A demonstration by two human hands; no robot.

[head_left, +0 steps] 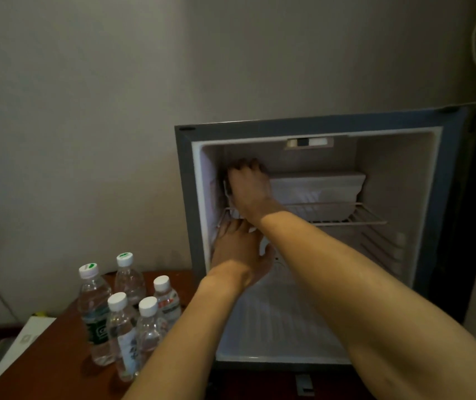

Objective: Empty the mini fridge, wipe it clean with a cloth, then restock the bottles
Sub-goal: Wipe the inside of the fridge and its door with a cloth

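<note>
Mini fridge [312,128]: dark grey cabinet, door swung open to the right, white interior exposed. Stands on the counter [46,359], a reddish-brown wooden surface, against a plain grey wall [173,53].

Wire shelf [355,217]: white, set across the middle of the interior. A white box-shaped compartment [317,186] sits at the upper back, above the shelf. Lower floor of the interior holds nothing.

Right hand [249,186]: reaches into the upper left corner of the interior, above the wire shelf, fingers bent against the left wall and back corner. Something pale shows under the palm; whether it is a cloth cannot be told, and the grip here cannot be judged as holding or merely pressing.

Left hand [236,252]: reaches in beneath the right forearm, at the left front edge of the wire shelf. Fingers extend upward to touch the shelf's underside, thumb spread out to the right. The grip is loose, closed round nothing.

Bottles [127,310]: five clear plastic water bottles, white caps, two with green marks on top. Upright in a close cluster on the counter, just left of the fridge, outside it.

Papers [14,350]: pale sheets at the counter's left edge.
</note>
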